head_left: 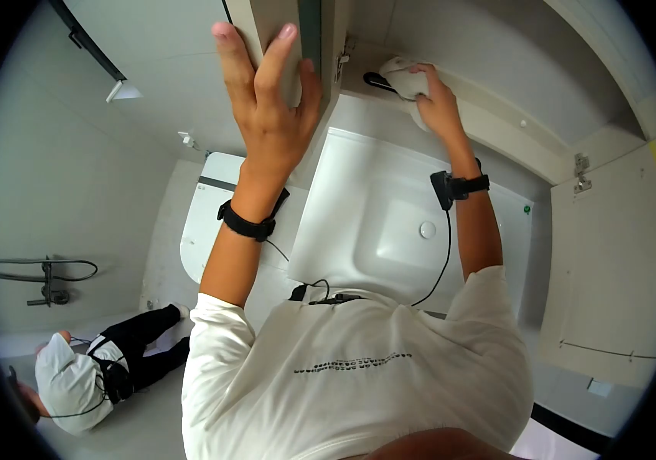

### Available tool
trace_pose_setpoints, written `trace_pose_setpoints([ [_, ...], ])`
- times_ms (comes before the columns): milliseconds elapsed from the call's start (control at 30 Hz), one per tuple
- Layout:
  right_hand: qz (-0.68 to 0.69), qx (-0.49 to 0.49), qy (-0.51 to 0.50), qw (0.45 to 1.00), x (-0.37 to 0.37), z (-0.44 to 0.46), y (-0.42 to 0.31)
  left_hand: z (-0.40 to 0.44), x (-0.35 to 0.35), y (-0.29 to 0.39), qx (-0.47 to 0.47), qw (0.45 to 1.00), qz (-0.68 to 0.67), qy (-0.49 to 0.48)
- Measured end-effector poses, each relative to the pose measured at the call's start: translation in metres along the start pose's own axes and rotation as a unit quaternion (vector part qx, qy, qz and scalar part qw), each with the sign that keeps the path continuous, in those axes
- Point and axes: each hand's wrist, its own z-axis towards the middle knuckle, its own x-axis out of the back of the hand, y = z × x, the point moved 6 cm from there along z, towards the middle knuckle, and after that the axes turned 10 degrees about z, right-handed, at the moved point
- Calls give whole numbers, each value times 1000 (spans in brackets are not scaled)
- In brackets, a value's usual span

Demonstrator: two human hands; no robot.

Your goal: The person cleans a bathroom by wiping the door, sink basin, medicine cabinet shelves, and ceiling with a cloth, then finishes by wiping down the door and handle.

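My left hand (274, 103) rests on the edge of an upright beige cabinet panel (270, 23), with its fingers stretched out and spread. My right hand (437, 103) is inside the open wall cabinet, its fingers closed on a crumpled white cloth (403, 77). The cloth lies against the cabinet's bottom board (489, 123), beside a black oval fitting (378, 81). Part of the cloth hangs over the board's front edge, and my fingers hide some of it.
Below the cabinet is a white washbasin (351, 207) with a round drain plug (428, 229). An open cabinet door (612, 261) stands at right. A white toilet (201, 226) is at left, near a wall-mounted shower fitting (52, 284). Another person (82, 383) is at lower left.
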Motion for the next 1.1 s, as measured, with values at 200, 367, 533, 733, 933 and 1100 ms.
trace_pose_setpoints([
  [200,-34,-26,106,993,59,-43,20,-4,10,11,-10,1000,-2,4],
  [367,-113,-104,214,965,136,-98,58,-7,25,27,16,1000,-3,-16],
  [533,-186,-211,246,928,225,-145,91,2,36,47,20,999,6,-32],
  [733,-205,-298,187,913,268,-162,116,-3,27,56,21,996,52,-68],
  [933,-45,-201,148,967,192,-135,66,-2,31,58,16,998,48,-48],
  [1100,-47,-138,64,987,156,-112,40,-1,37,62,43,995,48,-74],
])
